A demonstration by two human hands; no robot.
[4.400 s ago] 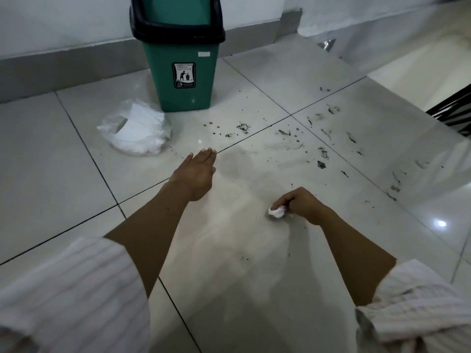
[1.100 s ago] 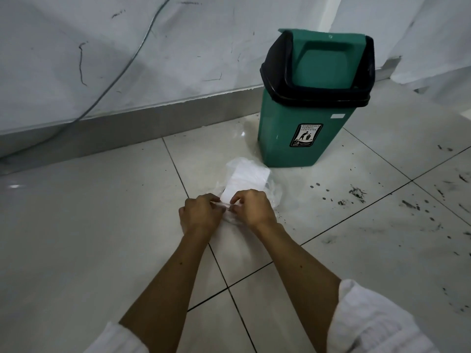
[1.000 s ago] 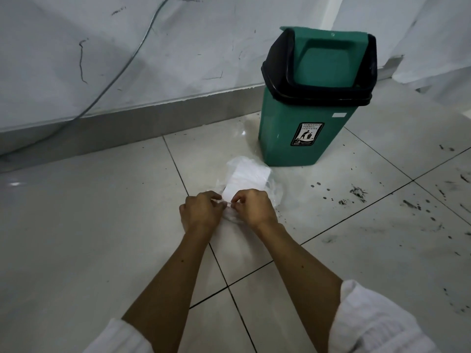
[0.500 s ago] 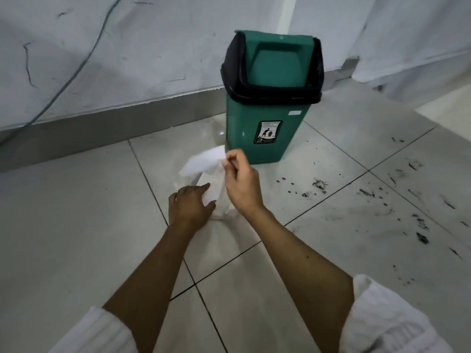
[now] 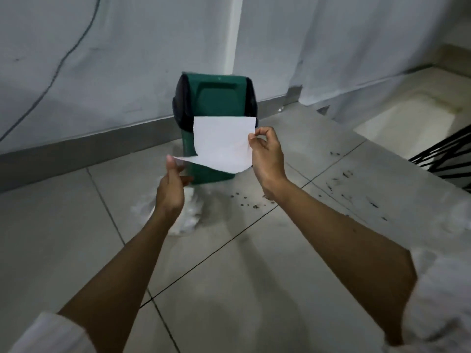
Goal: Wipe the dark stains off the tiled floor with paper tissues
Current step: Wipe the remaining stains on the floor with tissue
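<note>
Since the earlier frame a white square paper tissue (image 5: 221, 143) has been lifted before the green bin (image 5: 215, 103), pinched by right hand (image 5: 265, 155) and left hand (image 5: 171, 186) fingers, and should be folded thick before the dark stains (image 5: 351, 184) are wiped.

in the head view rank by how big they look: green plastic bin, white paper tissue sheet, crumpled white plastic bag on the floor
1. green plastic bin
2. white paper tissue sheet, held nearer the camera, so unsure
3. crumpled white plastic bag, partly hidden

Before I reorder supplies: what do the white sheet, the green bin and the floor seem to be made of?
White sheet: thin soft paper tissue, matte; it curls and droops between the hands.
Green bin: probably moulded plastic, smooth, with a black rim.
Floor: glazed tiles, seemingly ceramic; glossy, with dark grout lines.
</note>
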